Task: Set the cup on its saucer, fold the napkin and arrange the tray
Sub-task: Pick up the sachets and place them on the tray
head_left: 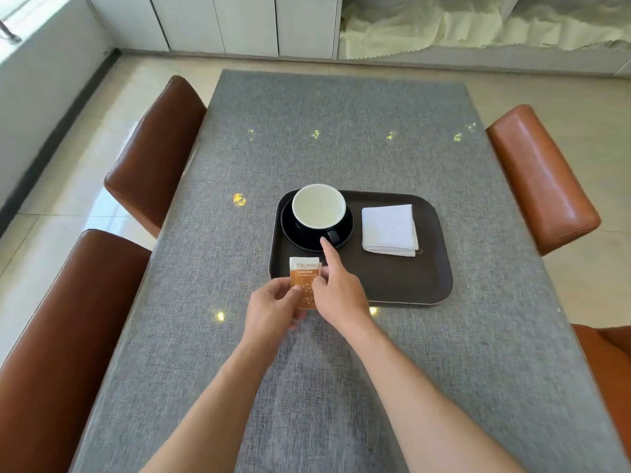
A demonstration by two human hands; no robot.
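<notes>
A black cup (pixel 318 208) with a pale inside stands on its black saucer (pixel 290 230) at the far left of the dark brown tray (pixel 403 278). To its right on the tray lies a white napkin (pixel 389 229), folded into a square. At the tray's near left corner both hands hold an orange-and-white sachet (pixel 305 272). My left hand (pixel 273 307) pinches its lower left side. My right hand (pixel 336 288) grips its right edge, with the index finger stretched out toward the cup's handle.
The tray sits on a long table under a grey cloth (pixel 341 131). Brown leather chairs stand at the left (pixel 153 148) (pixel 58 336) and at the right (pixel 539 175). White cabinets line the far wall.
</notes>
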